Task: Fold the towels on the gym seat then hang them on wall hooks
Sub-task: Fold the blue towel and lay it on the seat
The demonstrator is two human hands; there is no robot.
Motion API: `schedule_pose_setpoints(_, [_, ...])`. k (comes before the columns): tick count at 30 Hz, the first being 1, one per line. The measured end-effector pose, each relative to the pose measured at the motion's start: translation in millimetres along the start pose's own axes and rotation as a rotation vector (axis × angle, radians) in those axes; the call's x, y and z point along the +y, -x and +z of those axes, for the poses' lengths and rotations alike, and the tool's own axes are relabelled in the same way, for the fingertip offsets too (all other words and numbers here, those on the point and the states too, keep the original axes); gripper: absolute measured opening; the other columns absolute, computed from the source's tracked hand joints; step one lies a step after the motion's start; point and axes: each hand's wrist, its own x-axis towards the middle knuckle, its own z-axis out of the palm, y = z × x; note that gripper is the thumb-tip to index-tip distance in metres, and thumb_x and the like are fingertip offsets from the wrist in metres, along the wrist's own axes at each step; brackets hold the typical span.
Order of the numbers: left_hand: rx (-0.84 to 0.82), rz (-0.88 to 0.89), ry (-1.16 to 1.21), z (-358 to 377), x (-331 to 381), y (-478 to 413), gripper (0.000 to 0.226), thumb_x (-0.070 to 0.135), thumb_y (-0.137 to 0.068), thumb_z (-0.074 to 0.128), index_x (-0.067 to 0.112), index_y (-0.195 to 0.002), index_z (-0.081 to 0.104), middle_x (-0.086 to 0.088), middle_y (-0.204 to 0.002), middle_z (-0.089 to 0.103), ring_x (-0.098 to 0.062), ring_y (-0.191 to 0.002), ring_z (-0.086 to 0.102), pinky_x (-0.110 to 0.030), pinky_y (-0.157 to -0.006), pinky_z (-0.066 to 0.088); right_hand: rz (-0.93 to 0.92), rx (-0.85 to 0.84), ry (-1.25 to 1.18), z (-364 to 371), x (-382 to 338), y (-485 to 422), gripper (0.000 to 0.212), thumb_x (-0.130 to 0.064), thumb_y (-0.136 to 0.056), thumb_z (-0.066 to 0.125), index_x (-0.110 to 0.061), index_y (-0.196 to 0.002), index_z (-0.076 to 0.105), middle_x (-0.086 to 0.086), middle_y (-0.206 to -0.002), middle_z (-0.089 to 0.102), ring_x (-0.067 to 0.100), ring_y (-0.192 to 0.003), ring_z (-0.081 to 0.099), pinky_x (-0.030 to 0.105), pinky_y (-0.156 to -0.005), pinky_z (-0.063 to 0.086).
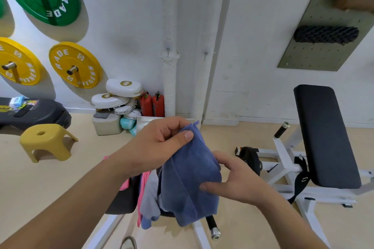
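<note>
Blue-towel stage, by the look of it: folding one, hanging none so far. Leaving, at the left, a pink towel [123, 185] and a grey towel [149, 198] crumpled and draping over the edge of the dark seat [122, 202], both unfolded and waiting their turn. Pinching the top corner of the blue towel [190, 184] with the left hand [159, 143], thumb against curled fingers [172, 127], and holding it up in the air above the seat, not resting on it. Seeing nothing on the two hooks [167, 50] on the wall behind, both bare. Gripping the towel's right edge with the right hand [240, 180], thumb pressing across the front, fingers curling over the top and partly hiding behind the cloth. Letting the lower end dangle loose, just beside the grey one. Probably needing another fold or some tidying before carrying it to a hook, then doing the same for the rest. Sitting early in the job, then: folding begun, hanging not started.
</note>
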Motion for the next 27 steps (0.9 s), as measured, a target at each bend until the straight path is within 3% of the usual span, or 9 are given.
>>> schedule_pose_setpoints(3, [-0.005, 0.006, -0.102, 0, -5, 0, 0.022, 0.015, -0.105, 0.054, 0.025, -0.097, 0.072, 0.001, -0.089, 0.074, -0.009, -0.082, 0.068, -0.020, -0.073, 0.054, -0.077, -0.014, -0.125, -10, -4, -3, 0.030, -0.013, -0.077, 0.088, -0.025, -0.083, 0.061, -0.009, -0.085, 0.068, 0.008, -0.087, 0.068, 0.024, -0.081, 0.054])
schedule_pose_setpoints(7, [-0.073, 0.039, -0.270, 12, -9, 2, 0.022, 0.018, -0.104, 0.055, 0.032, -0.093, 0.068, 0.013, -0.079, 0.067, -0.001, -0.074, 0.060, -0.014, -0.069, 0.047, -0.137, 0.003, -0.177, -7, -14, -2, 0.029, -0.006, -0.081, 0.084, -0.013, -0.089, 0.057, 0.011, -0.091, 0.068, 0.024, -0.093, 0.069, 0.028, -0.090, 0.056])
schedule_pose_setpoints(11, [-0.022, 0.043, -0.275, 14, -16, 2, 0.017, 0.022, -0.104, 0.055, 0.031, -0.098, 0.069, 0.007, -0.089, 0.071, -0.008, -0.083, 0.065, -0.022, -0.075, 0.053, -0.055, -0.037, -0.061, -5, -2, -5, 0.031, -0.021, -0.083, 0.081, -0.027, -0.106, 0.061, 0.003, -0.094, 0.072, 0.021, -0.091, 0.069, 0.035, -0.088, 0.060])
schedule_pose_setpoints(13, [0.051, 0.047, -0.270, 11, -18, 2, 0.017, 0.022, -0.104, 0.055, 0.031, -0.100, 0.069, 0.006, -0.091, 0.071, -0.011, -0.085, 0.065, -0.023, -0.078, 0.053, -0.006, -0.086, 0.135, -2, 15, -7, 0.023, -0.034, -0.083, 0.072, -0.037, -0.103, 0.062, -0.006, -0.093, 0.071, 0.013, -0.088, 0.068, 0.037, -0.086, 0.059])
schedule_pose_setpoints(16, [0.166, 0.065, -0.217, 4, -16, 1, 0.020, 0.019, -0.104, 0.055, 0.033, -0.099, 0.069, 0.008, -0.089, 0.071, -0.007, -0.079, 0.063, -0.013, -0.071, 0.049, 0.118, -0.147, 0.305, 8, 43, -5, 0.021, -0.045, -0.083, 0.057, -0.028, -0.092, 0.066, -0.004, -0.089, 0.070, 0.016, -0.086, 0.067, 0.046, -0.084, 0.059])
schedule_pose_setpoints(20, [0.263, 0.036, -0.154, -10, -23, -2, 0.019, 0.020, -0.104, 0.054, 0.029, -0.099, 0.070, 0.005, -0.089, 0.073, -0.008, -0.079, 0.064, -0.014, -0.071, 0.049, 0.217, -0.064, 0.275, 6, 80, -3, 0.018, -0.038, -0.090, 0.057, -0.022, -0.086, 0.064, 0.006, -0.083, 0.068, 0.024, -0.079, 0.066, 0.048, -0.079, 0.059])
schedule_pose_setpoints(22, [0.355, -0.001, -0.108, -17, -32, -4, 0.019, 0.021, -0.105, 0.054, 0.028, -0.100, 0.070, 0.001, -0.092, 0.073, -0.008, -0.080, 0.064, -0.019, -0.074, 0.050, 0.218, 0.031, 0.200, -8, 86, -3, 0.012, -0.029, -0.096, 0.058, -0.022, -0.089, 0.066, 0.002, -0.078, 0.066, 0.017, -0.068, 0.062, 0.041, -0.072, 0.056])
schedule_pose_setpoints(25, [0.497, -0.093, 0.012, -25, -48, -5, 0.023, 0.018, -0.106, 0.052, 0.031, -0.098, 0.069, 0.020, -0.082, 0.074, 0.011, -0.073, 0.062, -0.011, -0.070, 0.050, 0.191, 0.219, -0.039, -33, 82, -4, 0.015, -0.026, -0.100, 0.061, -0.018, -0.091, 0.070, -0.005, -0.073, 0.059, 0.005, -0.064, 0.052, 0.028, -0.067, 0.044])
schedule_pose_setpoints(27, [0.545, -0.162, 0.066, -30, -60, -4, 0.022, 0.019, -0.106, 0.052, 0.029, -0.099, 0.070, 0.024, -0.081, 0.073, 0.013, -0.071, 0.062, -0.019, -0.075, 0.053, 0.169, 0.323, -0.201, -44, 75, -7, 0.022, -0.033, -0.099, 0.063, -0.014, -0.093, 0.072, 0.002, -0.080, 0.063, 0.013, -0.075, 0.056, 0.033, -0.074, 0.043])
